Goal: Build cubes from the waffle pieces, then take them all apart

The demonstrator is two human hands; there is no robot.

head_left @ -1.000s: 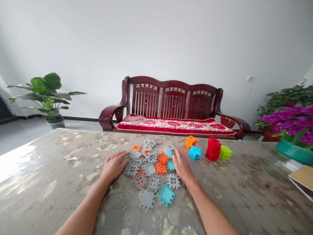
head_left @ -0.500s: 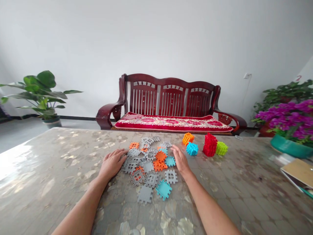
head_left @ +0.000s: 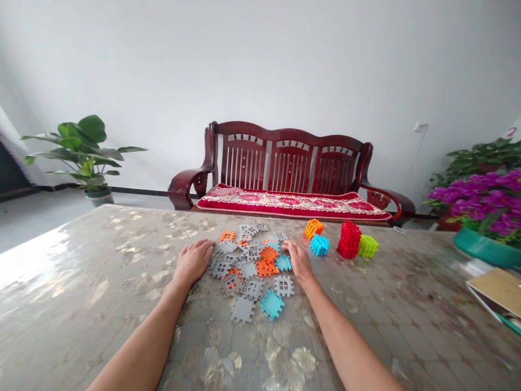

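Flat notched building tiles in grey, orange and teal lie in a loose, overlapping heap between my hands. My left hand (head_left: 194, 260) rests palm down at the heap's left side, fingers extended beside a grey window tile (head_left: 220, 266). On the other side my right hand (head_left: 298, 259) stands on its edge, fingers stretched out near a small teal tile (head_left: 284, 263). Neither hand holds anything. Closest to me lie a plain grey tile (head_left: 243, 310) and a teal tile (head_left: 272, 304). An orange tile (head_left: 269, 253) sits mid-heap.
Right of the heap stand stacked blocks: orange (head_left: 313, 228), blue (head_left: 319, 245), red (head_left: 349, 239) and lime green (head_left: 368, 246). Purple flowers in a teal pot (head_left: 484, 247) and a brown notebook (head_left: 499, 290) are at the table's right. A wooden bench (head_left: 288, 157) is behind the table (head_left: 122, 260).
The camera view has shifted slightly, with the scene sliding a little. Both hands stay beside the heap, and the tiles keep about the same arrangement.
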